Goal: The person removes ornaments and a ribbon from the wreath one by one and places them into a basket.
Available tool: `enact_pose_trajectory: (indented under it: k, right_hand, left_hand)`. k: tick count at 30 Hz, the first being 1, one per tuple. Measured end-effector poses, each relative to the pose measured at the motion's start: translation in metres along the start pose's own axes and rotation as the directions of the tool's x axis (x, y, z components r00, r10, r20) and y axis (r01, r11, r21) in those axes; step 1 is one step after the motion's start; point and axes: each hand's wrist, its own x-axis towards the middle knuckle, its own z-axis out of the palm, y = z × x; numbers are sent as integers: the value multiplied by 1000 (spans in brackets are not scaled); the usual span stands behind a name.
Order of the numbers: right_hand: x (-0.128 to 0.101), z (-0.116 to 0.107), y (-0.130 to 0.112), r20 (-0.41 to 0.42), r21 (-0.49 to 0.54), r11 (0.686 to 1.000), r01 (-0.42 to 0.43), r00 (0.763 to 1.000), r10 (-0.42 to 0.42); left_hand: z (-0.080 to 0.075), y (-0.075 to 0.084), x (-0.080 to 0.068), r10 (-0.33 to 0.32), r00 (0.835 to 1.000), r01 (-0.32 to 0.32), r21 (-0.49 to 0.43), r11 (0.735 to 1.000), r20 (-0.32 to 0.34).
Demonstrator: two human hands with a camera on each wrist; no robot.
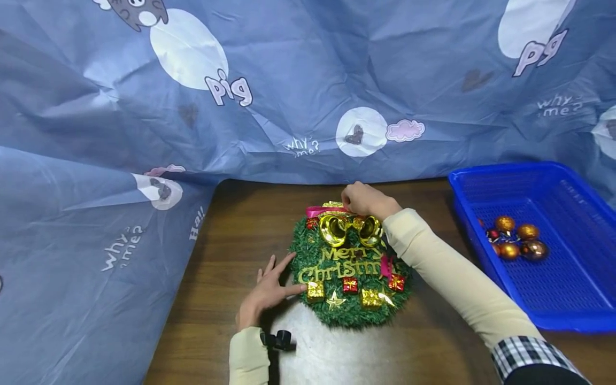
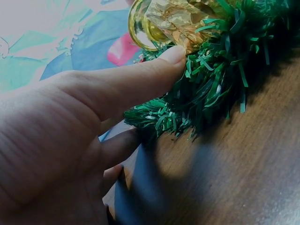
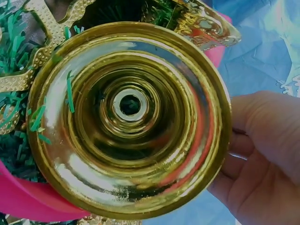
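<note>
A green tinsel wreath point(image 1: 348, 270) lies flat on the wooden table point(image 1: 231, 224). It carries two gold bells point(image 1: 333, 229), gold "Merry Christmas" lettering, small gift boxes and a star. My left hand point(image 1: 275, 280) rests beside its left edge with straight fingers, the fingertips touching the tinsel point(image 2: 211, 93). The thumb point(image 2: 140, 79) reaches towards a gold ornament. My right hand point(image 1: 363, 199) is at the wreath's top, fingers curled on the gold and pink bow there. In the right wrist view a gold bell point(image 3: 129, 122) fills the frame, with the curled right hand point(image 3: 262, 154) behind it.
A blue plastic basket point(image 1: 553, 167) stands at the right with several orange and red baubles point(image 1: 517, 238) inside. A blue printed cloth point(image 1: 289, 80) hangs behind and drapes over the table's left side. A pale patch point(image 1: 337, 347) lies near the front edge.
</note>
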Motion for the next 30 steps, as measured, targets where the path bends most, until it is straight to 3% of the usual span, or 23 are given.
enact_pose_trajectory:
  k: [9,18,30]
  right_hand:
    - [-15,-6,1,-91,-17,999,31,995,-32]
    - [-42,-31,-9,-204,-24,993,118,972,-121]
    - [-79,-56,-19,-278,12,991,136,952,-127]
  left_hand:
    - [3,2,1,8,1000,-8,4,1000,11]
    - [1,1,2,22,1000,-22,5,1000,10]
    - [1,2,1,37,999,-38,12,999,22]
